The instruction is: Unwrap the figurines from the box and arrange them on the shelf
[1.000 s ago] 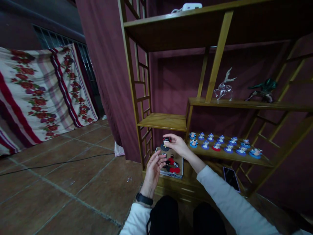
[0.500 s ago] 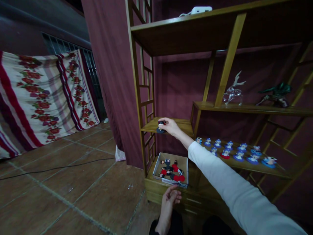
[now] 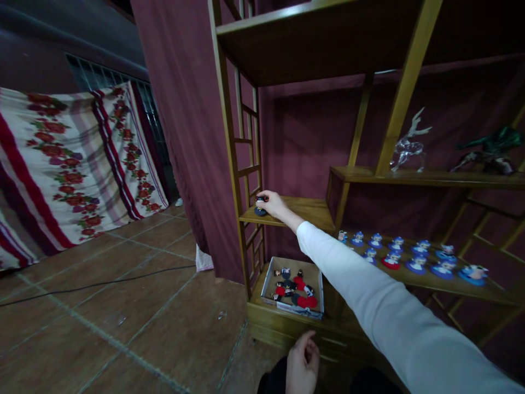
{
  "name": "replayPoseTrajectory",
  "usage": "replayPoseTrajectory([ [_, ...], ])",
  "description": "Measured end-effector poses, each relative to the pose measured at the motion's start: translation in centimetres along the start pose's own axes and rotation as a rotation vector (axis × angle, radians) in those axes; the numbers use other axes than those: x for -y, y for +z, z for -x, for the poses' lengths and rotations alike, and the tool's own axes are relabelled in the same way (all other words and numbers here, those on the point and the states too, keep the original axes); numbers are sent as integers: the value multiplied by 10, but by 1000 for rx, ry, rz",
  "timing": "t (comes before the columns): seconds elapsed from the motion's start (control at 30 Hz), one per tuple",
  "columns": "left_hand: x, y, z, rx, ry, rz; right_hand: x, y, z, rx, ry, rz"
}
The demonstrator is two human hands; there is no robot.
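Observation:
My right hand (image 3: 273, 204) reaches out to the small left shelf (image 3: 308, 210) with its fingers closed round a small figurine (image 3: 260, 210). The figurine has a dark round base and a dark top, and my fingers cover part of it. Its base is at the shelf's left front corner; whether it bears its weight there I cannot tell. Below, a shallow cardboard box (image 3: 319, 298) holds several small figurines with red or dark round bases, lying jumbled. My left hand (image 3: 302, 361) is in front of the box, its fingers loosely bent with nothing visible in them.
Several figurines on blue bases and one on a red base (image 3: 391, 260) stand in rows on the right shelf. Above them are a clear deer ornament (image 3: 409, 150) and a dark green ornament (image 3: 492, 150). A curtain (image 3: 180, 120) hangs left; a black cable (image 3: 98, 283) crosses the tiled floor.
My right hand has moved left with the figurine, towards the shelf's left front corner. My left hand has dropped back from the box, its fingers more curled. The view has shifted slightly.

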State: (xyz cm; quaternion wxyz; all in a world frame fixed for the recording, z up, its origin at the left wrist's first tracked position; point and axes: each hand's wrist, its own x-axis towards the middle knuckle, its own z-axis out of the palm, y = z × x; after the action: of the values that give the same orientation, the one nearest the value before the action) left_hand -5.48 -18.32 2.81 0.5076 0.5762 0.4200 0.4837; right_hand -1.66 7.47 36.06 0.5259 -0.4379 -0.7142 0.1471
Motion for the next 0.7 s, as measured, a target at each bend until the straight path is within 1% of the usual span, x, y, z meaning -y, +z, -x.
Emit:
replayPoseTrajectory([
  [0.17, -4, -1, 4, 14, 145, -244, 0, 13, -5, 22, 17, 65],
  [0.27, -7, -2, 4, -4, 181, -297, -1, 17, -6, 22, 28, 89],
  [0.37, -9, -3, 5, -12, 214, -303, -3, 18, -5, 17, 43, 87],
  [0.43, -9, -3, 4, -15, 222, -302, -4, 19, -4, 16, 57, 72],
  [0.53, -11, -3, 5, -4, 198, -314, -6, 21, -4, 21, 74, 26],
  [0.7, -15, -4, 6, 28, 165, -332, -11, 22, -2, 62, 90, -113],
])
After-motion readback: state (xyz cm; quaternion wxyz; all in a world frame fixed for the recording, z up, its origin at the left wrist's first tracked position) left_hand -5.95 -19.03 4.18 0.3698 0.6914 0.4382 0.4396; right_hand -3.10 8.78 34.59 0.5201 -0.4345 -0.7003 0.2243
